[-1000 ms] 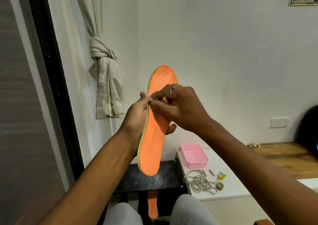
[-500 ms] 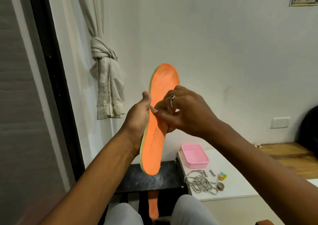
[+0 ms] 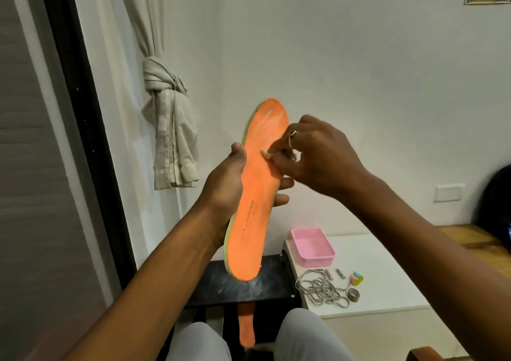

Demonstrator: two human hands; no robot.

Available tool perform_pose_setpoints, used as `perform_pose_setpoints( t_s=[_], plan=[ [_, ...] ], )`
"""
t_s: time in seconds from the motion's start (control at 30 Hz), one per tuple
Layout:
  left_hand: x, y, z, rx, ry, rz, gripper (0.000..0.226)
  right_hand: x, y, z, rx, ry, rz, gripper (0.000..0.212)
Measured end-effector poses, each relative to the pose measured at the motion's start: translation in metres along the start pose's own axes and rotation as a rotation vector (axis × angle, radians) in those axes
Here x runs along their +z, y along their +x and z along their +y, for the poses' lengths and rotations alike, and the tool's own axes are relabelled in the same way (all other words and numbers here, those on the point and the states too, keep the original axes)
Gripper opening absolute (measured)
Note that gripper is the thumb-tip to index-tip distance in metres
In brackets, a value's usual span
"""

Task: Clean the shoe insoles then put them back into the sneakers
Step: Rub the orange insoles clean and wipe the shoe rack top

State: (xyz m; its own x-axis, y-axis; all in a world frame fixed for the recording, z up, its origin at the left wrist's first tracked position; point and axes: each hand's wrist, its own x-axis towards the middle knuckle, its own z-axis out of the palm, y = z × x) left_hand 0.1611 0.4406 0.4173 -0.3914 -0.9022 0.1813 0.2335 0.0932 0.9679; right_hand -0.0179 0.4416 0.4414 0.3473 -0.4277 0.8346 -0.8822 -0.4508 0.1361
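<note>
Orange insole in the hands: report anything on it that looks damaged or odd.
The orange insole, held by the left hand, shows a pale, scuffed patch near its toe end, and its heel edge looks ragged on the right side.

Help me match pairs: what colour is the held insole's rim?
Pale green, edging the orange insole; head view.

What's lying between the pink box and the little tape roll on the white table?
In the head view, two small grey pieces and a pastel object.
</note>
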Motion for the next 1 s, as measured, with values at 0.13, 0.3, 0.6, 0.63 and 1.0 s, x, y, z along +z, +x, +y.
perform_pose_setpoints(
  t_s=[0.13, 0.3, 0.6, 0.63, 1.0],
  plan=[
    [-0.003, 0.001, 0.000, 0.013, 0.040, 0.025, 0.057, 0.006, -0.008, -0.007, -0.021, 0.188, -0.089, 0.016],
    [-0.002, 0.002, -0.002, 0.037, 0.063, 0.034, 0.054, 0.003, -0.010, -0.016, -0.148, 0.206, -0.131, 0.018],
    [-0.007, 0.009, -0.005, -0.027, -0.055, -0.083, 0.060, 0.021, 0.003, -0.005, 0.143, 0.292, 0.069, 0.013],
    [-0.007, 0.011, -0.005, -0.026, -0.103, -0.063, 0.060, 0.021, -0.002, -0.014, 0.099, 0.359, 0.038, 0.014],
    [-0.020, 0.018, -0.006, -0.044, -0.457, -0.195, 0.079, 0.022, -0.015, -0.041, 0.004, 0.581, -0.128, 0.022]
  ],
)
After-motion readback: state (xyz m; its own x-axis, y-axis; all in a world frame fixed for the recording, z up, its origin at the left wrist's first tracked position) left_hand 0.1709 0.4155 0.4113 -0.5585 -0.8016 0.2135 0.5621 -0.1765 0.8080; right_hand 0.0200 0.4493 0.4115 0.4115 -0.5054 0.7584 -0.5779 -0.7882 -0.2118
